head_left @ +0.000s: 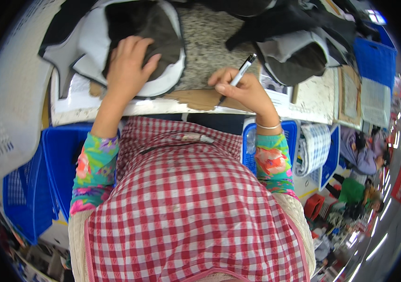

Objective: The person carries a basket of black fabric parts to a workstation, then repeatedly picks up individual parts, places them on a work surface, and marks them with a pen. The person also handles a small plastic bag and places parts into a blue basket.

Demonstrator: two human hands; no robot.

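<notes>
My left hand [128, 66] lies with fingers apart on a dark grey and white fabric piece [165, 26], which has a curved white edge with dark trim. In my right hand [243, 89] is a white and black pen [242, 71], gripped between thumb and fingers and slanting up to the right. The pen's lower end points at a brown cardboard strip [196, 99] along the table's front edge; whether it touches cannot be made out. Beyond the right hand sits a second dark and white fabric piece [299, 58].
A speckled grey surface [205, 42] lies between the fabric pieces on the white worktable [313, 101]. Blue bins [64, 160] stand below at the left, and a blue basket [377, 58] at the far right. A checked cloth [315, 148] hangs over another bin. People work farther right.
</notes>
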